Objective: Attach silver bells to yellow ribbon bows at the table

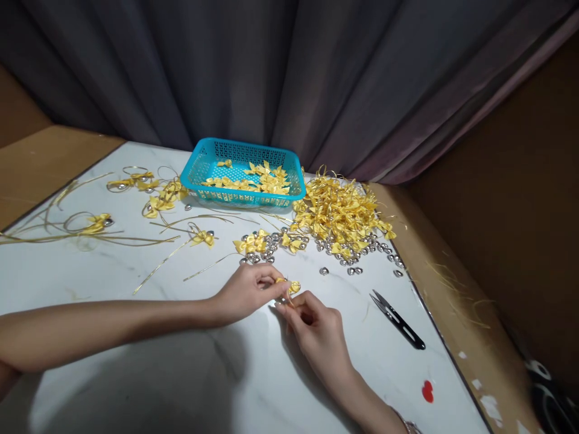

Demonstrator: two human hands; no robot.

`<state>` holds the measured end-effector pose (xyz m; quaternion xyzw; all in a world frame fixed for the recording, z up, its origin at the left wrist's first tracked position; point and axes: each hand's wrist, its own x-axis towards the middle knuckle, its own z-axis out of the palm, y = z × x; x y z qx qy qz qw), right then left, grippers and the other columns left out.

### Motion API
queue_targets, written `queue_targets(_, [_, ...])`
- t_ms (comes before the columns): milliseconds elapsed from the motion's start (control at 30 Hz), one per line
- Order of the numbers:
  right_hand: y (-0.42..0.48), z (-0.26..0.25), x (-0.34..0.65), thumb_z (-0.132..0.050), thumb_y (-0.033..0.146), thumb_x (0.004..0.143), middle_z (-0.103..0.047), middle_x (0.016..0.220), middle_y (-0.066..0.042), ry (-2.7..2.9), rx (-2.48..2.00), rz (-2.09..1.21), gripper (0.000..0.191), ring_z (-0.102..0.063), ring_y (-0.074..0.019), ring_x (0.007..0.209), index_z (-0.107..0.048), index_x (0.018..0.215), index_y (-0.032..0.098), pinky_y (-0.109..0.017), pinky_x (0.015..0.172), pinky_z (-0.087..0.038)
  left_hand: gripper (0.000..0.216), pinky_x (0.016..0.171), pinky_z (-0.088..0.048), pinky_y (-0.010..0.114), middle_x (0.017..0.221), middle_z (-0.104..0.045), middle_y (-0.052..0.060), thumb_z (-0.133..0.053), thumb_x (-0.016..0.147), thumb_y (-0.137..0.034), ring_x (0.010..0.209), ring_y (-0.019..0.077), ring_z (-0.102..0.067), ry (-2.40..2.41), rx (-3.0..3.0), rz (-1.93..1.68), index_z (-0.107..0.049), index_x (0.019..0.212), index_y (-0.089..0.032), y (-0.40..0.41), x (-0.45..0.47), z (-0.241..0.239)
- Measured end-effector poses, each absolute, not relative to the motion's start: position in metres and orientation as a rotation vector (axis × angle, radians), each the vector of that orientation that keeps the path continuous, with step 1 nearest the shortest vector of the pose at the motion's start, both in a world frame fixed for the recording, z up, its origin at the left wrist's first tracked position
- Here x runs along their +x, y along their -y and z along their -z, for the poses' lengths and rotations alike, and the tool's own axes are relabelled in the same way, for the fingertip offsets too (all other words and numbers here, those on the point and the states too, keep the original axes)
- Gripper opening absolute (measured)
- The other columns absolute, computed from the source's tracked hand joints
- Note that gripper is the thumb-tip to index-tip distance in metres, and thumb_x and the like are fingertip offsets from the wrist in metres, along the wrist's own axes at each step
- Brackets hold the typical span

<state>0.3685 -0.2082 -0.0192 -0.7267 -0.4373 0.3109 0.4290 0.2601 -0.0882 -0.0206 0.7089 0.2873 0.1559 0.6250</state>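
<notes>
Near the front middle of the table, my left hand (251, 292) pinches a small yellow ribbon bow (294, 287) between thumb and fingers. Just below it, my right hand (316, 328) is closed in a pinch, with a short bit of thin gold cord (290, 298) running from the bow to its fingertips. The fingers hide part of the bow. Beyond my hands lie more yellow bows (251, 242) among silver heart-shaped beads (271, 244). A gold cord (212, 264) trails on the table left of them.
A blue plastic basket (244, 198) with yellow bows stands at the back. To its right rises a large heap of corded bows (337, 208). Black thread snips (398, 319) and a red piece (427, 392) lie at right. Corded bows (97, 224) spread out at left.
</notes>
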Motion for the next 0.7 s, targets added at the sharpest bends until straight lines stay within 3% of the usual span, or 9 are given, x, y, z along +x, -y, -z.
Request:
queue_targets(533, [0.209,0.02,0.369,-0.055,0.032,0.081,-0.049,0.049,0.005,1.067,-1.839,-0.776,0.023,-0.034,-0.0085,0.041,-0.047,0.063,0.02,-0.022,0.042,-0.03,0.017,0.055,-0.038,0.02,0.067,-0.061,0.0,-0.056,0.078,-0.026,0.058,0.0097,-0.049,-0.564,1.894,-0.364,-0.062,0.066,-0.015,0.089,0.258,0.023])
queue_targets(700, [0.21,-0.002,0.39,-0.065,0.035,0.075,-0.058,0.06,0.004,1.087,-1.778,-0.92,0.025,-0.044,-0.0092,0.043,-0.046,0.083,0.021,-0.021,0.042,-0.035,0.018,0.054,-0.036,0.019,0.064,-0.058,0.0,-0.056,0.079,-0.025,0.055,0.0088,-0.045,-0.526,1.981,-0.379,-0.063,0.065,-0.015,0.088,0.257,0.023])
